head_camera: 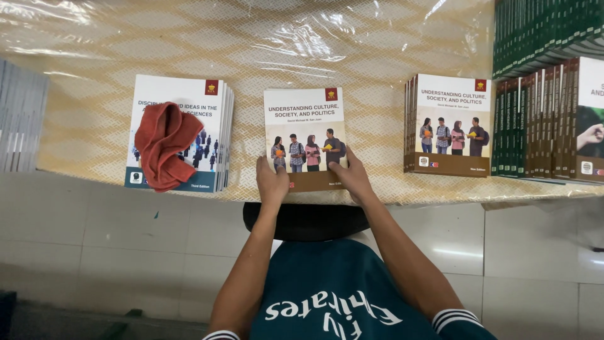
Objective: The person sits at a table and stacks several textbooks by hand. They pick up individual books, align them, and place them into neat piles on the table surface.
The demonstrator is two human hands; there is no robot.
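A single book (304, 137) lay flat on the counter (314, 50), near its front edge and straight ahead of the person. Its cover was white above and brown below, with a picture of four people holding things. The left hand (272, 184) rested on the book's lower left corner, fingers spread flat and pointing away from the body; its grip was released, pressing rather than clasping. The right hand (354, 176) lay on the lower right corner in the same way, grip likewise released, fingers flat on the cover.

To the right, apart from the book, stood a stack (448, 126) of books with the same cover. Beyond that, at the right edge, were dark-spined piles (541, 119) packed close together, with more green ones behind them. To the left sat another stack (201, 107) with a white and blue cover, and a red cloth (163, 146) lay crumpled across its left half. A grey pile (20, 119) showed at the far left edge. The counter wore a yellow patterned covering under clear, shiny plastic. Below it was pale tiled floor (94, 233).
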